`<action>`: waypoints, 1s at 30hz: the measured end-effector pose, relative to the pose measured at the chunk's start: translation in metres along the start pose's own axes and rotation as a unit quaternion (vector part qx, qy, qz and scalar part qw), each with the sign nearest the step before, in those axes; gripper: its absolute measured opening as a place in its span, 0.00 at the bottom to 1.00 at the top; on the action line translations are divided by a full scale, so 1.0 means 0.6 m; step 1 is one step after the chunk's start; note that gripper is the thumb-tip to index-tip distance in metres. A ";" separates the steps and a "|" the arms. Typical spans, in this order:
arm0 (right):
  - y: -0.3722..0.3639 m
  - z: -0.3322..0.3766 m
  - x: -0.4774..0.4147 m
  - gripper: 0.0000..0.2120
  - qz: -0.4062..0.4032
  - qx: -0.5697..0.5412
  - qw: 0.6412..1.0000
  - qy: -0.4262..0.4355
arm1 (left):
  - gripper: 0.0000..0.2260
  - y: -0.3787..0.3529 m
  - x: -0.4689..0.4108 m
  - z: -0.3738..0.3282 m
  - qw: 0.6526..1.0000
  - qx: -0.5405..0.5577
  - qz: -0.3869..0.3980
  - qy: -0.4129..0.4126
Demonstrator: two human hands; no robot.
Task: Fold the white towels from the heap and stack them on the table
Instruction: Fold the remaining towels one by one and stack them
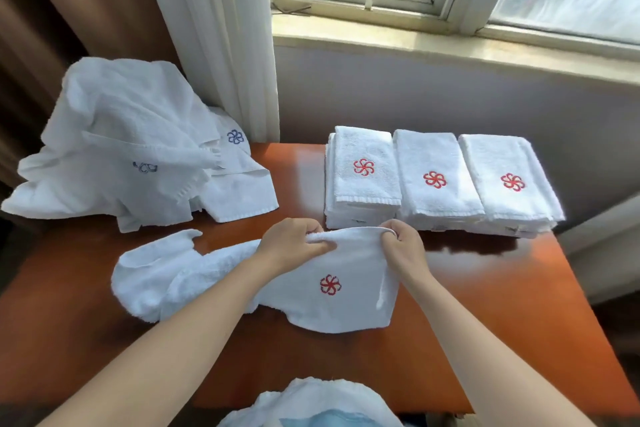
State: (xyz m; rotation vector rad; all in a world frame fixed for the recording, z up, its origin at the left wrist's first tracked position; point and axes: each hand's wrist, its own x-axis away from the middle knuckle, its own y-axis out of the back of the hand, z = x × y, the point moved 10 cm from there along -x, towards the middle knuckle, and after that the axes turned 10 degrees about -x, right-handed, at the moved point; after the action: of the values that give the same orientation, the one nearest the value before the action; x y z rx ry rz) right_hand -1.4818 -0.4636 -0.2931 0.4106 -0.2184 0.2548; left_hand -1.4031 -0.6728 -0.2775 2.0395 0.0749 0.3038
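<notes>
A white towel (349, 308) with a red flower emblem lies partly folded on the middle of the brown table (502, 305). My left hand (294, 244) grips its far edge on the left. My right hand (403, 246) pinches the same edge on the right. The towel's loose end trails off to the left. A heap of unfolded white towels (124, 149) with blue emblems sits at the table's back left. Three stacks of folded white towels (436, 184) with red emblems stand side by side at the back right.
A wall with a window sill (450, 45) rises right behind the table. White and brown curtains (221, 28) hang at the back left, behind the heap. More white cloth (311, 402) shows at the bottom edge, near my body.
</notes>
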 end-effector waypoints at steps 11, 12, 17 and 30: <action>0.120 0.053 0.012 0.07 0.009 -0.069 0.996 0.054 | 0.23 0.023 -0.037 -0.143 0.976 0.214 -0.042 -0.008; 0.121 0.060 0.015 0.06 0.037 -0.058 0.996 0.058 | 0.23 0.031 -0.037 -0.158 0.968 0.245 -0.054 -0.009; 0.138 0.042 0.023 0.08 0.104 0.057 0.991 0.060 | 0.21 0.073 -0.023 -0.207 0.937 0.323 -0.133 -0.005; 0.329 0.267 0.064 0.13 -0.021 -0.113 0.916 0.384 | 0.23 0.152 0.037 -0.280 0.931 0.179 -0.317 -0.001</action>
State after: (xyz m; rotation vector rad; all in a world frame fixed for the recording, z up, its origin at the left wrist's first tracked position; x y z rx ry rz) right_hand -1.5274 -0.3479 -0.0681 0.0624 0.5318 0.3277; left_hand -1.4298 -0.5669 -0.1191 2.2410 0.8220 -0.1319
